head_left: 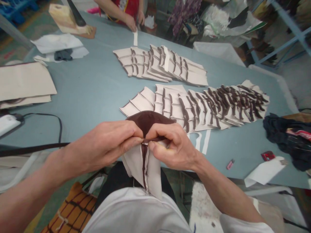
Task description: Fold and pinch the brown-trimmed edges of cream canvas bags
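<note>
Nearest, just above the person's white shirt (136,213), a cream cloth panel edged in dark brown fabric (132,165) hangs from both hands, out over the near edge of the blue-grey worktop (89,97). The left hand (104,145) and right hand (172,145) are clamped on it close together, thumbs and bent fingers pinching a brown seam from either side. The pinch seems meant to keep the layers lined up while a dark brown curve of fabric stands open above it. Both forearms reach in from the sides, elbows wide and wrists nearly level.

Just beyond the right hand lie two narrow white strips (206,142), partly under a long overlapping row of cream, brown-edged panels (170,105). A second overlapping row (157,63) lies further up the worktop. The overlap probably keeps many pieces within a small area, with each brown edge showing. At the far edge, a co-worker's hand (130,22) touches a white strip (135,38) that lies on the worktop.

Along the left edge sits a stack of flat beige panels (24,81). Near the right edge are a heap of dark cloth (284,139) and a small pink lighter (230,164).
</note>
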`<state>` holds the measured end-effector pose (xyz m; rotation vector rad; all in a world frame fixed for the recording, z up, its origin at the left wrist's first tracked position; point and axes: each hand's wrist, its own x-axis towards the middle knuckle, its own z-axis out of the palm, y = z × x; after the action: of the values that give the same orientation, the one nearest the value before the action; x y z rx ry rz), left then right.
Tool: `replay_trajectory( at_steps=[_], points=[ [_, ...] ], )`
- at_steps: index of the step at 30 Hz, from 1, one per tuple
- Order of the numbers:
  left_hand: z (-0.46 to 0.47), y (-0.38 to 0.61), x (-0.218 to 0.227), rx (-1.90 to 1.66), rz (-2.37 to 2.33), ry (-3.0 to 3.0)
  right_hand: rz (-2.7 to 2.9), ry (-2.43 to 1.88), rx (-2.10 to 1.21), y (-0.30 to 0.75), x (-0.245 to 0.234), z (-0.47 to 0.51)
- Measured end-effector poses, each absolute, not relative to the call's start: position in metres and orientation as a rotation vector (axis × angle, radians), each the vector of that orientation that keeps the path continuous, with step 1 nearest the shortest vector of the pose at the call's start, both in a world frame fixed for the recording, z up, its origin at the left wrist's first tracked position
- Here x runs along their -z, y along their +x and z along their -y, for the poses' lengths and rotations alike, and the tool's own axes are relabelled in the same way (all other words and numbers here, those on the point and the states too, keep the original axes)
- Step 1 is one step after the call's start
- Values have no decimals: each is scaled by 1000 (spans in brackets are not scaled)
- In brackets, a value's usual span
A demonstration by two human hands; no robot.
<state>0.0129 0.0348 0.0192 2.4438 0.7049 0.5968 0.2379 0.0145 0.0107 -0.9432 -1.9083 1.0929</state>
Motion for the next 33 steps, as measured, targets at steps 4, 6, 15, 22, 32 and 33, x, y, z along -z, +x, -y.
replay_trajectory(
  at_steps=[4, 6, 15, 22, 32, 33],
  points=[
    [-31, 17, 1, -841, -731, 2626, 1687, -906, -1293, 235, -2, -13],
    [-30, 17, 10, -931, -761, 2590, 1641, -878, -1266, 231, 4, -11],
    [-31, 11, -2, -753, -606, 2410, 2114, -755, -646, 230, -10, -11],
    [-25, 6, -20, -643, -692, 2235, 2414, -801, -417, 239, -27, -6],
    [-17, 12, -21, -517, -816, 2544, 2275, -925, -636, 238, -18, 2],
    [-17, 13, -22, -541, -813, 2557, 2275, -932, -588, 237, -19, 3]
  ],
)
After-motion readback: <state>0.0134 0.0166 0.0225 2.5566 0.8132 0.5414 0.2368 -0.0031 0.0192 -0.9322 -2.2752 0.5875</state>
